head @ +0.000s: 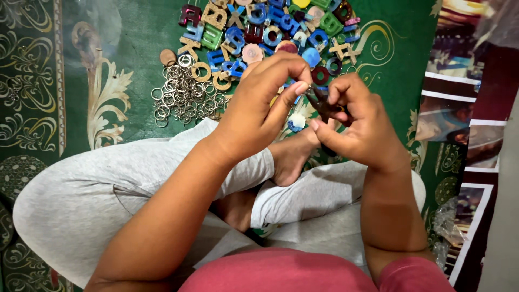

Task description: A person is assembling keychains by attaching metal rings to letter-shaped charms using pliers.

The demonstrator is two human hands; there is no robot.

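Crossed legs in grey fill the foreground. Above them, the left hand pinches something small, seemingly a ring; the right hand grips dark pliers touching it. Beyond the legs lie loose metal rings and coloured letter charms.

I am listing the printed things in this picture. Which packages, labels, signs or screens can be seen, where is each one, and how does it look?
Printed photo sheets: on the right side, overlapping, rectangular, dark reddish pictures with white borders.
Clear plastic wrap: lower right, beside the sheets, crumpled and see-through.
No screens or signs are in view.
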